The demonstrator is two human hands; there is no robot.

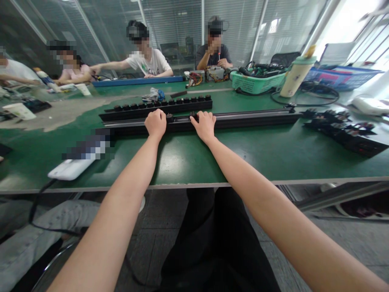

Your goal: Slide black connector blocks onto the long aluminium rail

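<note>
A long black rail with a metal strip along its top lies across the green table in front of me. My left hand is closed over the rail left of the middle, its fingertips hidden behind the knuckles. Just right of it sits a small black round part on the rail. My right hand is bent at the rail, thumb and fingers around a second black round part. Behind lies a shorter black rail bearing a row of several similar round parts.
Black modules lie at the right. A white device with a cable sits front left. Farther back are a green basket of cables, a tumbler and a blue basket. Several people sit across the table.
</note>
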